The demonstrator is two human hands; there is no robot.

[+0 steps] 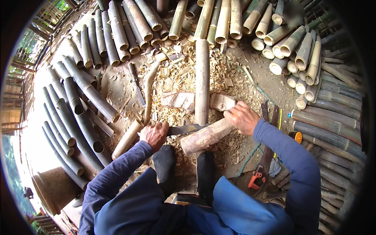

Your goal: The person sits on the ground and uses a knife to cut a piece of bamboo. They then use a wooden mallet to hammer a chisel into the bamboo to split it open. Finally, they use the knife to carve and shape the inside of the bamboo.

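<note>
My left hand [154, 136] is closed round the handle of a machete, most of the handle hidden by the fingers. Its dark blade [183, 129] points right, at the near end of a pale bamboo pole [202, 78]; whether it touches the pole I cannot tell. That pole lies lengthwise away from me, across a wooden block [178, 101]. In my right hand [243, 117] is the far right end of a thick wooden club [207, 136], its wide end slanting down to the left, close to the blade.
Wood chips [176, 74] cover the ground. Cut bamboo poles [117, 27] lie in piles at left, back and right [329, 125]. A knife [137, 84] lies left of the block. At right are a saw with an orange handle [257, 178] and a tape measure [298, 137].
</note>
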